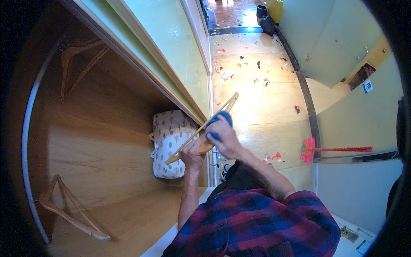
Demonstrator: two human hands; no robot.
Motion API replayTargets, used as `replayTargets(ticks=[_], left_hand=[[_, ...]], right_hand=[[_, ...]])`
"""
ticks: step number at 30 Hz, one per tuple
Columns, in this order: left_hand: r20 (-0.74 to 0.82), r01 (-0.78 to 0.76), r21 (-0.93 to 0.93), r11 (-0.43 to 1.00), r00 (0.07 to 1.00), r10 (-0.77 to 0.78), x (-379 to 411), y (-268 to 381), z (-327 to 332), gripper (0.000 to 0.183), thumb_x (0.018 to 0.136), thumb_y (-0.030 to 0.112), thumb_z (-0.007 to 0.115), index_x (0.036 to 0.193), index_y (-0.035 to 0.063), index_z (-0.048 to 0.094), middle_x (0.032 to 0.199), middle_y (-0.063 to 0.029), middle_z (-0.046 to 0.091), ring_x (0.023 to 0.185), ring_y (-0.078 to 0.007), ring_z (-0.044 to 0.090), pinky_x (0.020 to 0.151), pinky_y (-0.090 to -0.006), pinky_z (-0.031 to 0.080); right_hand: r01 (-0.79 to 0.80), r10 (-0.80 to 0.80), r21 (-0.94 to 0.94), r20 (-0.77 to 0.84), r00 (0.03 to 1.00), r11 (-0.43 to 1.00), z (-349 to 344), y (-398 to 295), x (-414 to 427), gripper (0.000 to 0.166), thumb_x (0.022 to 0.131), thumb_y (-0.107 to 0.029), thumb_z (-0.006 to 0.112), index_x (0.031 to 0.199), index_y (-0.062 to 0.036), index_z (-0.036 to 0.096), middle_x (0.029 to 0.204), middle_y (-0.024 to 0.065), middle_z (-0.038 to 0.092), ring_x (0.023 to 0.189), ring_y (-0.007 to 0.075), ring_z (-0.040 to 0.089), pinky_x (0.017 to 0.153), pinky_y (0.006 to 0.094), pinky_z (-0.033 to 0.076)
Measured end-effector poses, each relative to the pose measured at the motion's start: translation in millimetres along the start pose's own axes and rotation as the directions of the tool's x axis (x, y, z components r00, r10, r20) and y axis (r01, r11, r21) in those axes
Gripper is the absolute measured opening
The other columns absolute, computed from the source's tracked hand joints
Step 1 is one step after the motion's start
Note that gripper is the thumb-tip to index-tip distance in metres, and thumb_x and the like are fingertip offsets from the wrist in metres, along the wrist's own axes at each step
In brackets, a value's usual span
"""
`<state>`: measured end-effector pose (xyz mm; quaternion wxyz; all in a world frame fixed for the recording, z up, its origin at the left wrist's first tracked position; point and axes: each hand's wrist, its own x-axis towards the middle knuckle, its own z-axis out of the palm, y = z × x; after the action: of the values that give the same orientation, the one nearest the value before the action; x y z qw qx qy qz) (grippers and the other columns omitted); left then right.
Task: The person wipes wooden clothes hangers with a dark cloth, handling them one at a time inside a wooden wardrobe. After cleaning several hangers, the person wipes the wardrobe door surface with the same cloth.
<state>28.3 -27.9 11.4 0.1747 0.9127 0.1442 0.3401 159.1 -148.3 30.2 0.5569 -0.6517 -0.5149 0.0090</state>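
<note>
My left hand [192,152] grips a wooden clothes hanger [205,147] near its lower end, holding it slantwise in front of me. In my right hand [223,135] is a dark blue cloth or pad [226,117], pressed against the hanger's upper part. The hanger's straight bar [192,135] runs from the lower left to the upper right. My right fingers and the blue cloth hide the middle of the hanger. Below the hanger, a white fabric storage bag [170,144] with a cactus print sits on the wardrobe floor.
Inside the wardrobe at left, more wooden hangers [72,218] [80,51] hang from a metal rail [27,141]. Sliding door panels [167,41] stand beside my hands. Scraps litter the wooden floor [263,106]. A pink broom [310,150] leans at right, near cabinet doors [324,35].
</note>
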Motion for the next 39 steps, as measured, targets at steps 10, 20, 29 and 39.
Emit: replayTargets(ticks=[10,20,29,39], left_hand=[[0.112,0.432,-0.36,0.827,0.9,-0.421,-15,18,19,0.026,0.083,0.009,0.068,0.064,0.0062,0.05,0.053,-0.0085,0.047,0.049,-0.0213,0.049,0.061,-0.0418,0.039],[0.133,0.335,-0.391,0.857,0.942,-0.308,-11,35,20,0.014,0.087,0.007,0.065,0.076,0.0004,0.06,0.055,0.0006,0.048,0.05,-0.0067,0.046,0.047,-0.0282,0.037],[0.154,0.45,-0.48,0.753,0.889,-0.432,-21,29,29,0.024,0.083,0.005,0.065,0.065,0.0017,0.05,0.048,-0.0075,0.044,0.044,-0.0124,0.045,0.045,-0.0333,0.035],[0.429,0.696,-0.66,0.284,0.659,-0.618,-6,23,15,0.021,0.085,0.001,0.066,0.069,0.009,0.055,0.054,0.0031,0.05,0.044,-0.0079,0.045,0.043,-0.0265,0.034]], right_hand=[[0.235,-0.258,-0.259,-0.061,0.964,0.937,-41,24,31,0.023,0.078,-0.013,0.062,0.101,-0.0088,0.066,0.101,0.0088,0.067,0.116,0.0294,0.06,0.118,0.0558,0.018],[-0.058,-0.014,-0.131,-0.49,0.872,0.99,-76,75,81,0.018,0.093,-0.014,0.06,0.106,-0.0029,0.061,0.115,0.0139,0.063,0.124,0.037,0.052,0.107,0.0471,0.039],[-0.348,0.555,0.454,-0.485,0.675,0.82,-52,88,108,0.026,0.098,-0.016,0.056,0.078,-0.0002,0.056,0.065,0.0065,0.057,0.054,0.0153,0.057,0.053,0.0294,0.049],[0.024,0.627,0.978,0.114,0.77,-0.207,-88,139,84,0.049,0.106,-0.035,0.025,0.12,0.0018,0.055,0.117,0.0217,0.064,0.104,0.0342,0.066,0.09,0.0549,0.055]])
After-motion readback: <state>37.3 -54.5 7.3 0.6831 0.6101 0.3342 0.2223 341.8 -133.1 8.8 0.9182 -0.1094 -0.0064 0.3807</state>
